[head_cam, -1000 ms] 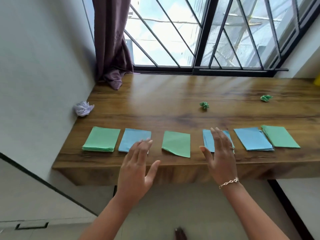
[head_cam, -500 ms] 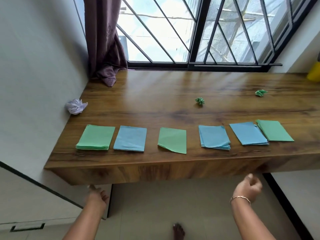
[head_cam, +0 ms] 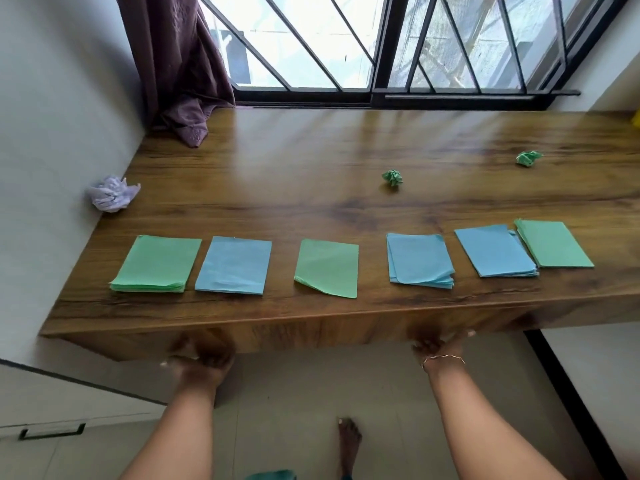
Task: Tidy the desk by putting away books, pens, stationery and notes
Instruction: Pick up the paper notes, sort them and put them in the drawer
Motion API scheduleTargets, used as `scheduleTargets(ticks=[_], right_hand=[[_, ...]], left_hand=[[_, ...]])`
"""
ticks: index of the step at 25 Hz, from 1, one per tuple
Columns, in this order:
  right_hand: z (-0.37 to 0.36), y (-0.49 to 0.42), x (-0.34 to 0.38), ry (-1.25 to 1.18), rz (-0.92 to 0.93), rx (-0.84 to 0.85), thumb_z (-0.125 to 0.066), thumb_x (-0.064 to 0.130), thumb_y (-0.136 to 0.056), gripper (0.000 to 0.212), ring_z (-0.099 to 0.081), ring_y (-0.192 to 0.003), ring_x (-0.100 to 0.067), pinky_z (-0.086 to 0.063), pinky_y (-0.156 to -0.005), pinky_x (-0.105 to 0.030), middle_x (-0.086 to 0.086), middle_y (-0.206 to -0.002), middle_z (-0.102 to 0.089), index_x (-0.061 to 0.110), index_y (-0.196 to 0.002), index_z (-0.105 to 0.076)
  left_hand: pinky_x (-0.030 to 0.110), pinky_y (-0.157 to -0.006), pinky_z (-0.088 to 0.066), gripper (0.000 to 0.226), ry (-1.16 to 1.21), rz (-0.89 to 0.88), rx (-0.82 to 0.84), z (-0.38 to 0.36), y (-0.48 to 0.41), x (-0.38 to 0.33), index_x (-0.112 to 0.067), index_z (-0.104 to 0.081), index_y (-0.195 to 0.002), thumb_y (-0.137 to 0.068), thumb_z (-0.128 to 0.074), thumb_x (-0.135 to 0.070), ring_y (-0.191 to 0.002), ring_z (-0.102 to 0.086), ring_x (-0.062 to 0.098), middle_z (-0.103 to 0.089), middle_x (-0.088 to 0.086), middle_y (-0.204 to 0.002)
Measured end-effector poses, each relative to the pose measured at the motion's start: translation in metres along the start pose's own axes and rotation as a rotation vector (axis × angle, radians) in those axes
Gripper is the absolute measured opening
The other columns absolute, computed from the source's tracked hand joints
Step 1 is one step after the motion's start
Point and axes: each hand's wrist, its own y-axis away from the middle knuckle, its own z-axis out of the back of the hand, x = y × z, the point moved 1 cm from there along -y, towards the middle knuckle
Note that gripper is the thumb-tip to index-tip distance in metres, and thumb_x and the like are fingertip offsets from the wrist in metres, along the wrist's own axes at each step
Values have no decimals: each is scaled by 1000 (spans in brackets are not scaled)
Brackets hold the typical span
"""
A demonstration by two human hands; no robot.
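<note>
Head view: a glossy wood-grain tabletop (head_cam: 311, 150) carries six flat rectangular paper stacks in a row near its front edge: far-left green stack (head_cam: 156, 265), left blue stack (head_cam: 233, 266), middle green stack (head_cam: 327, 268) with one near corner folded over, middle blue stack (head_cam: 419, 260) with loose, uneven sheets, right blue stack (head_cam: 493, 251), and far-right green stack (head_cam: 552, 244) overlapping it. Each long axis runs from the front edge towards the window. Further back lie a crumpled lilac ball (head_cam: 112, 194) and two crumpled green balls (head_cam: 392, 177) (head_cam: 528, 158).

The left hand (head_cam: 202, 358) and right hand (head_cam: 438, 344) are low against the tabletop's front face, below the stacks and apart from them. Both are blurred, so I cannot tell how the fingers lie.
</note>
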Motion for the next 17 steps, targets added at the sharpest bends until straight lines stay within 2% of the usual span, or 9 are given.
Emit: scheduleTargets(ticks=[3, 5, 6, 9, 11, 12, 14, 17], right_hand=[[1, -3, 2, -84, -41, 18, -21, 76, -82, 83, -41, -131, -29, -32, -107, -48, -9, -143, -41, 12, -130, -44], [0, -6, 4, -143, -66, 17, -25, 78, -79, 77, -43, -127, -28, -36, -103, -50, -8, -140, -44, 15, -118, -47], [-1, -8, 5, -158, -77, 12, -26, 78, -79, 76, -44, -125, -28, -37, -103, -51, -7, -139, -44, 17, -118, -48], [3, -6, 5, -171, -72, -8, -25, 79, -78, 79, -48, -117, -27, -40, -100, -49, -4, -136, -47, 24, -130, -46], [13, -5, 1, -195, -70, -14, -25, 79, -78, 74, -53, -101, -25, -42, -90, -45, -3, -116, -55, 24, -121, -49], [19, -5, -1, -201, -69, -16, -26, 79, -78, 71, -53, -96, -24, -42, -85, -43, -3, -106, -55, 24, -116, -50], [33, -6, -4, -225, -71, -17, -26, 79, -78, 69, -55, -86, -23, -44, -79, -42, -2, -101, -55, 25, -111, -51], [57, -5, -9, -222, -66, -40, -26, 78, -79, 62, -53, -71, -19, -46, -62, -39, -1, -87, -54, 23, -87, -52]], left_hand=[[42, -103, -36, 74, 13, -54, 44, -2, 6, 5, -14, -37, -141, -92, -11, -63, -134, -38, 28, -38, 8, -147], [43, -110, -31, 77, 1, -70, 16, -1, 10, 6, -9, -28, -144, -93, -5, -62, -139, -31, 27, -30, 10, -151], [43, -111, -29, 76, 5, -68, 19, -1, 14, 7, -8, -27, -145, -93, -6, -61, -139, -31, 27, -29, 10, -152], [44, -112, -27, 68, -13, -45, -11, 8, 12, 7, -8, -27, -145, -96, -15, -53, -139, -30, 26, -30, 10, -152], [43, -110, -30, 63, -39, -26, -19, 17, 11, 6, -10, -38, -137, -95, -20, -53, -136, -36, 25, -36, 8, -148], [41, -107, -33, 58, -31, -26, -19, 21, 13, 6, -11, -49, -125, -95, -22, -53, -130, -43, 23, -44, 6, -141], [40, -96, -41, 49, -50, -26, -10, 34, 15, 7, -13, -55, -100, -93, -26, -52, -105, -54, 22, -57, 6, -115], [41, -64, -56, 48, -106, -52, 47, 56, 21, 11, -13, -59, -72, -92, -28, -44, -73, -52, 24, -64, 12, -59]])
